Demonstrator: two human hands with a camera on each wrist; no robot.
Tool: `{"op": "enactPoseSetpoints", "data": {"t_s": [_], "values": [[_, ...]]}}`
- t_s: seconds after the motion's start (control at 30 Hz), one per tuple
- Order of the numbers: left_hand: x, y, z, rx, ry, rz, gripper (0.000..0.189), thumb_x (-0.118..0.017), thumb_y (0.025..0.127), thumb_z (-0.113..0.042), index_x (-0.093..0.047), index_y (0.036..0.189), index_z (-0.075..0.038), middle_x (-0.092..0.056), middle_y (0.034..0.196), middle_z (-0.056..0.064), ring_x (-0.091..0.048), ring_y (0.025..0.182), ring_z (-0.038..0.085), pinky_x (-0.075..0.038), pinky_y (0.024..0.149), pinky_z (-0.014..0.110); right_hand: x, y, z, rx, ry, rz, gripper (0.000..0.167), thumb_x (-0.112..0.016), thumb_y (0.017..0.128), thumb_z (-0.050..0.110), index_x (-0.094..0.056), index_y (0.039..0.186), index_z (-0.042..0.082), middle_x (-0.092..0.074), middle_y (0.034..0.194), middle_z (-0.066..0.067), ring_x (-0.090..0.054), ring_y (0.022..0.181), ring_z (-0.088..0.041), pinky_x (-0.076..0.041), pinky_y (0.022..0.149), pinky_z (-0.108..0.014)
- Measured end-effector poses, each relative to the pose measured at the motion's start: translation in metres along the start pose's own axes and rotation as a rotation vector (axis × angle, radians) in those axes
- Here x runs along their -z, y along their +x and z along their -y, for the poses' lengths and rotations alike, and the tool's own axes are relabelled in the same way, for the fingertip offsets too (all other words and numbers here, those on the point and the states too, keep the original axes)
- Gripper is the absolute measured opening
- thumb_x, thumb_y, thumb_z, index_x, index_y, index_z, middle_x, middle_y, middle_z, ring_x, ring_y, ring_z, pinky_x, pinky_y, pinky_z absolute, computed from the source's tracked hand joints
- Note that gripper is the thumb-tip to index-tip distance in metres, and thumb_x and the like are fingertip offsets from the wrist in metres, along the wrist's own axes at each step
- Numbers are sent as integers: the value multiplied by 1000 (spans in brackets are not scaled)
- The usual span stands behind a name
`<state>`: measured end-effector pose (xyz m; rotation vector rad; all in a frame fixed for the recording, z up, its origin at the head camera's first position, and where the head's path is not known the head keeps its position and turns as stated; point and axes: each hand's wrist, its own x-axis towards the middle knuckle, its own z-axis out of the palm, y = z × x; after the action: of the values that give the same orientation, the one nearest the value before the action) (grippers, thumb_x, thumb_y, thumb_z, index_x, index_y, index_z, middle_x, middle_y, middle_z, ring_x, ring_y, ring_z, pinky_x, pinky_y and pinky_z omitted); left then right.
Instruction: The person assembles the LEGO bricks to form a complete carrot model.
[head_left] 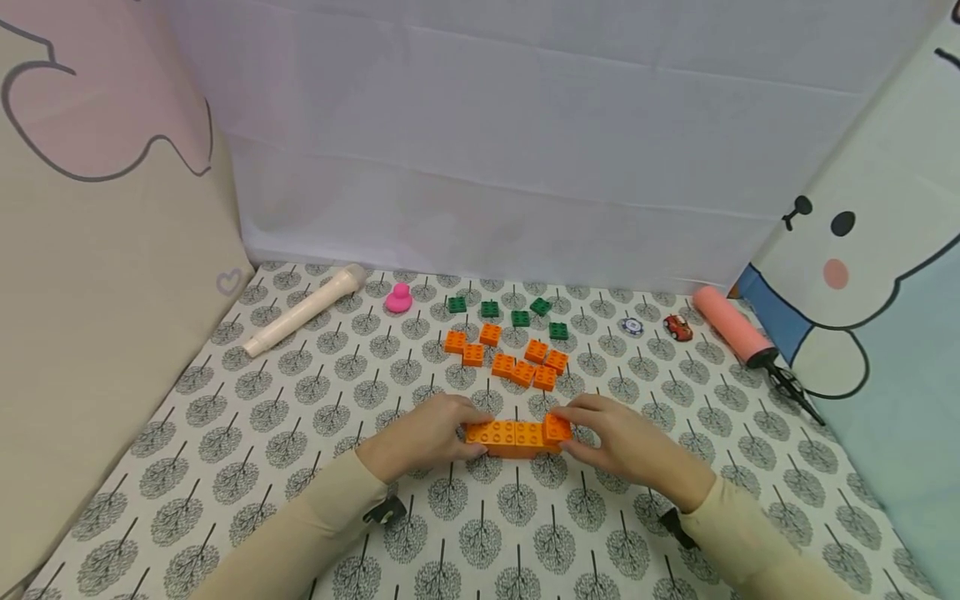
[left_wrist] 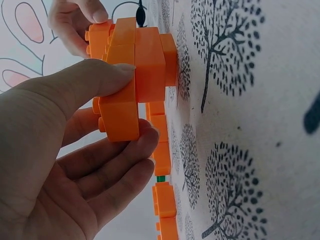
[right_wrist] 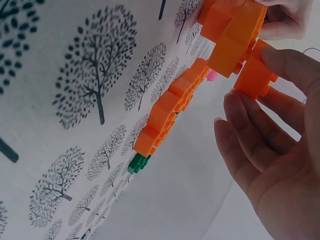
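Note:
An orange toy-brick structure (head_left: 510,435), long bricks on top of a lower layer, stands just above or on the cloth in front of me. My left hand (head_left: 435,429) grips its left end between thumb and fingers; the left wrist view shows the thumb on the side of the upper orange brick (left_wrist: 118,117). At the other end, my right hand (head_left: 626,437) pinches a small square orange brick (right_wrist: 256,72) over the top studs. In the right wrist view this small brick sits slightly askew against the studs; whether it is seated, I cannot tell.
Loose orange bricks (head_left: 502,364) lie beyond the hands, with several green bricks (head_left: 521,318) farther back. A white microphone-shaped object (head_left: 307,308) and a pink duck (head_left: 399,298) are back left. Back right are a poker chip (head_left: 632,326), a red toy car (head_left: 677,327) and a pink pump (head_left: 731,325).

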<state>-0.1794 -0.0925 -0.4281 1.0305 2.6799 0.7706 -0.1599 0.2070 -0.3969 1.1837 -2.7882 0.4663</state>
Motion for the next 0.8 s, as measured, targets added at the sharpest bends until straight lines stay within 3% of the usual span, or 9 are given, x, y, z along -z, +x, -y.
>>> {"op": "enactPoseSetpoints", "data": {"t_s": [0.47,0.8], "values": [[1,0,-1,-21,9,-6,48,-77,87,-28,-66,129,-9,-70,119,6,-66,101,14,-54,91,29,-6,2,-1,23,39,-13,43,-74,89,22,-67,128,6,-67,111,-3,-64,98,-14,-57,86,-35],[2,0,-1,-30,7,-16,46,-76,87,-28,-67,128,-9,-70,120,7,-66,101,15,-55,90,30,-2,6,1,-22,62,48,44,-74,90,25,-66,128,4,-67,114,-5,-65,100,-17,-56,89,-37]]}}
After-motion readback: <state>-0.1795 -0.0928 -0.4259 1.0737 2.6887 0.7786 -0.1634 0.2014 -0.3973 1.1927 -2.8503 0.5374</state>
